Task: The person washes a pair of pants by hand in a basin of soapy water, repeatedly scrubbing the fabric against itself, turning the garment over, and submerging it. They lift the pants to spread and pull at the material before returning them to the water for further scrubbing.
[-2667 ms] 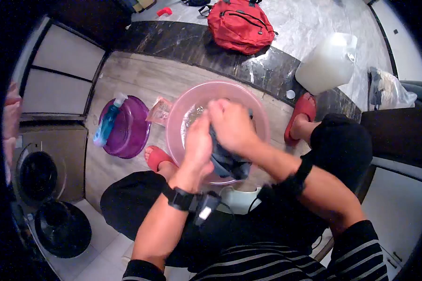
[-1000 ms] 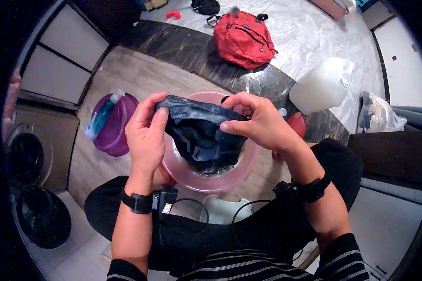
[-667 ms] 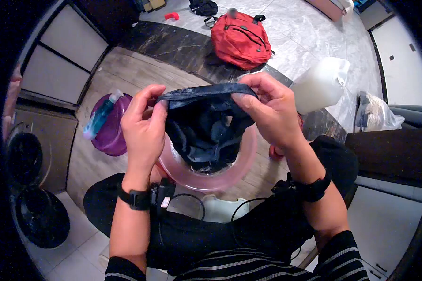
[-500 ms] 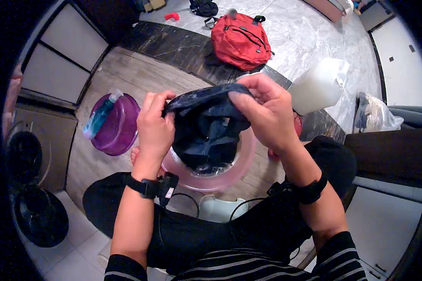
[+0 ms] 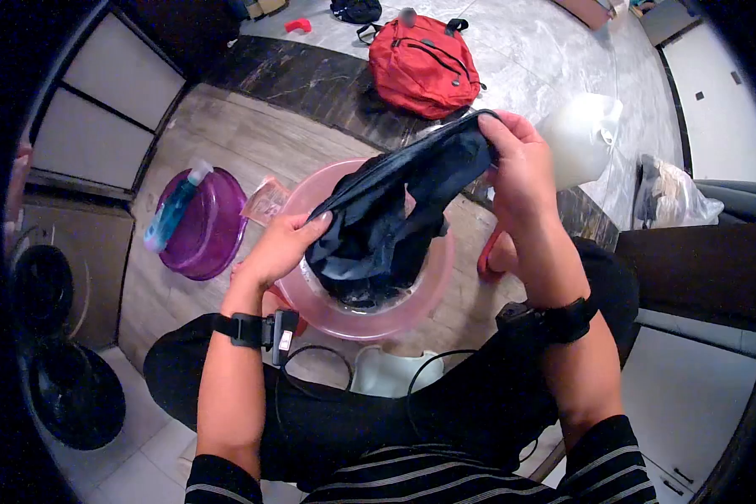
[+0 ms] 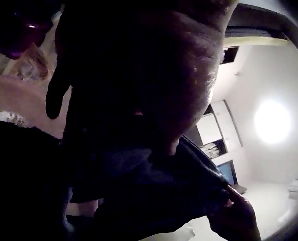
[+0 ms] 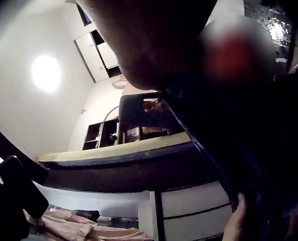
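Note:
A wet dark blue garment point(image 5: 365, 248) with a band along its upper edge is stretched between both hands over a pink basin point(image 5: 441, 281). My left hand point(image 5: 281, 248) pinches the band at its lower left end, thumb on top. Higher up and farther right, my right hand point(image 5: 521, 172) grips the other end of the band. The garment's lower part hangs into the basin, where some suds show at its edge. In the left wrist view the garment point(image 6: 154, 186) is mostly in shadow. The right wrist view shows the taut band running down to the left thumb point(image 7: 234, 223).
To the left a purple basin point(image 5: 227, 231) holds a bottle of blue liquid point(image 5: 175, 210), with a pinkish packet point(image 5: 267, 200) beside it. Beyond the pink basin lie a red backpack point(image 5: 420, 67) and a white jug point(image 5: 584, 139). A pale stool point(image 5: 386, 374) stands between the legs.
Earlier the hands were together over the basin, then held the band spread nearly level. Now the right hand has risen to the right and the left has dropped, so the band slants and is longer.

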Available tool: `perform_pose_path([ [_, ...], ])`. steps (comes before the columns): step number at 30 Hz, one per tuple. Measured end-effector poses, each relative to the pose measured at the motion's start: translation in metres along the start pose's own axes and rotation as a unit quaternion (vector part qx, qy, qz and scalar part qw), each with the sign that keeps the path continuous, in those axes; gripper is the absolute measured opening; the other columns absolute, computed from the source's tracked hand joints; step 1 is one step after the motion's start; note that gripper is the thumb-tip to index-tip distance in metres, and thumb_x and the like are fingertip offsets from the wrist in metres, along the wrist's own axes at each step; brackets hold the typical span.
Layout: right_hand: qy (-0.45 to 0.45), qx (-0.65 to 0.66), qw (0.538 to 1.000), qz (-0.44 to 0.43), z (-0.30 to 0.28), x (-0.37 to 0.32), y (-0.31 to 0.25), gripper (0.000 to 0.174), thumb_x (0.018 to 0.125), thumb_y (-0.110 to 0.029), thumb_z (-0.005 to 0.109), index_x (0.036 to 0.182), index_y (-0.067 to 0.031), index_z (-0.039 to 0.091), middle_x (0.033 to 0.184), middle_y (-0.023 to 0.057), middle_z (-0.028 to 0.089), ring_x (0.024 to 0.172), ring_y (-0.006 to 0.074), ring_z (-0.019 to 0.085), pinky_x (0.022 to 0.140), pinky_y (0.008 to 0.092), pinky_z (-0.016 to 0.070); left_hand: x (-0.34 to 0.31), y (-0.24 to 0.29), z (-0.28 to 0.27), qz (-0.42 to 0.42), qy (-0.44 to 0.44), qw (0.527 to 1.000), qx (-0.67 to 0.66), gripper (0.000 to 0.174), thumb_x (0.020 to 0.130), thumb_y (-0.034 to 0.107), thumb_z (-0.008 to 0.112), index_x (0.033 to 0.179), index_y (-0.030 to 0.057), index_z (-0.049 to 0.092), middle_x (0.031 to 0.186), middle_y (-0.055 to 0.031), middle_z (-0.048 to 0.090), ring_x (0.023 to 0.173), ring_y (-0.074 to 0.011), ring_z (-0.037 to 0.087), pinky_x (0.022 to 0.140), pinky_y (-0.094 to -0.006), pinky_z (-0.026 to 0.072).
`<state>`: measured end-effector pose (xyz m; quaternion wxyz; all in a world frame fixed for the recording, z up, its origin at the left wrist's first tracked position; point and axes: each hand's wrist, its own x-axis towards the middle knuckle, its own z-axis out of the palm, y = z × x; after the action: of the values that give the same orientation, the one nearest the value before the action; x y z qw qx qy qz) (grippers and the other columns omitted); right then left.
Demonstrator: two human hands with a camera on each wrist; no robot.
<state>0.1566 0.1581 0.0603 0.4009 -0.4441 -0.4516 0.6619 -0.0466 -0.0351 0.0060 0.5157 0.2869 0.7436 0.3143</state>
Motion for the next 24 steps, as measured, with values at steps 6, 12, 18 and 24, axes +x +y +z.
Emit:
perform_pose_path([
  [6,0.0,-0.004,1.0,-0.031,-0.013,0.015,-0.001,0.025,0.084,-0.007,0.065,0.107,0.0019,0.06,0.087,0.0072,0.065,0.074,0.0158,0.063,0.066,0.0271,0.0512,-0.013,-0.012,-0.014,0.048,-0.156,0.987,-0.006,0.047,0.072,0.012,0.079,0.113,0.0,0.059,0.095,-0.0018,0.064,0.087,-0.0105,0.057,0.082,-0.0265,0.0453],
  [12,-0.006,0.07,0.998,0.006,-0.014,0.014,-0.006,0.025,0.085,-0.006,0.064,0.108,0.0012,0.058,0.086,0.0082,0.065,0.073,0.018,0.064,0.064,0.0294,0.0533,-0.015,-0.035,-0.002,-0.029,-0.23,0.973,0.013,0.046,0.075,0.004,0.073,0.117,0.0029,0.055,0.099,-0.0028,0.062,0.092,-0.0123,0.054,0.087,-0.0276,0.0433],
  [18,0.001,0.068,0.997,0.022,-0.027,0.026,-0.004,0.025,0.084,-0.007,0.065,0.108,0.0004,0.058,0.088,0.0092,0.066,0.073,0.0196,0.065,0.064,0.03,0.0539,-0.011,-0.04,0.002,0.091,-0.183,0.979,0.006,0.038,0.078,0.007,0.072,0.113,0.0025,0.057,0.096,-0.0026,0.063,0.088,-0.011,0.055,0.079,-0.0274,0.0454],
  [24,0.003,-0.015,1.0,-0.007,-0.021,0.018,-0.01,0.025,0.083,-0.007,0.066,0.106,0.0008,0.063,0.086,0.0062,0.066,0.075,0.0147,0.063,0.068,0.0272,0.0512,-0.022,0.002,-0.026,0.119,0.147,0.982,0.006,0.016,0.077,0.01,0.07,0.086,0.0028,0.058,0.079,-0.0029,0.063,0.071,-0.0173,0.059,0.069,-0.0309,0.0475],
])
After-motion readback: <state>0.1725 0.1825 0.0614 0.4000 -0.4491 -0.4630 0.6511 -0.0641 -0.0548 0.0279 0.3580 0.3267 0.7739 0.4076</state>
